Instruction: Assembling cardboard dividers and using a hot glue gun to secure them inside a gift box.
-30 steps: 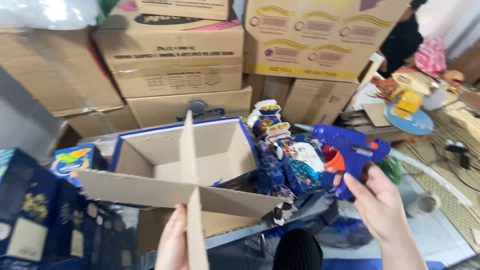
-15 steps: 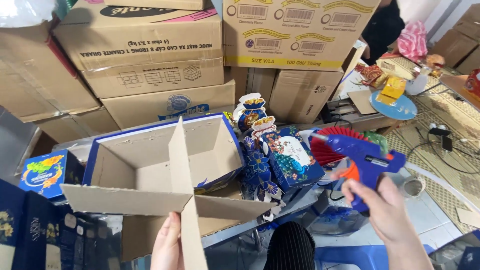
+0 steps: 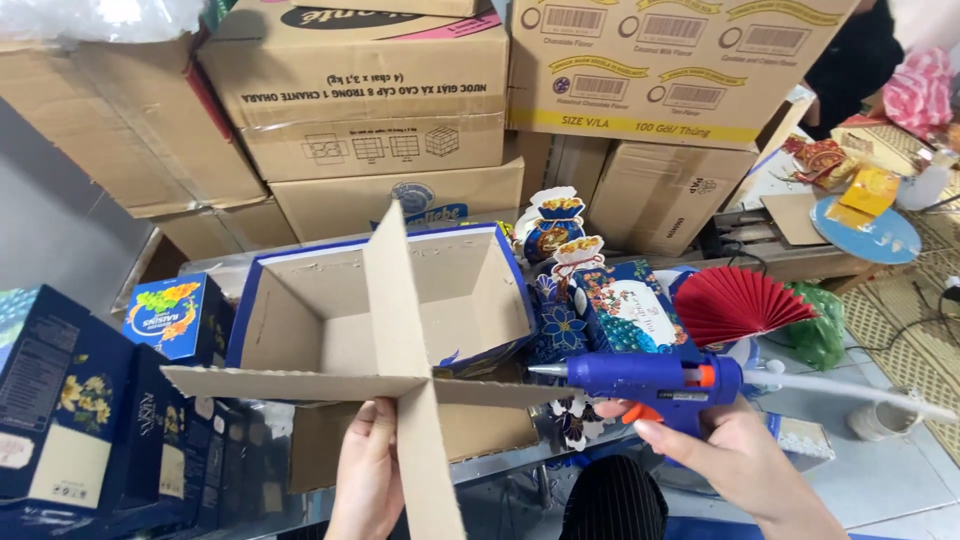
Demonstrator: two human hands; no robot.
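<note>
Behind the work surface, stacked brown cartons fill the back of the room from the left edge to the right, leaving a grey wall strip showing at far left. Below them a pale table carries clutter, with bare surface only at the lower right. An open blue-edged box with a cardboard interior sits at the centre, dark blue gift boxes crowd the left edge, and printed blue packages with a red paper fan lie to the right.

Over the open box a cross-shaped cardboard divider is held up; the left hand pinches its lower vertical panel from beneath, fingers closed on the card. Just right of the divider, the right hand is wrapped around the grip of a blue glue gun, its metal tip touching or nearly touching the divider's right arm. A white glue stick juts from the gun's rear toward a small cup.
</note>
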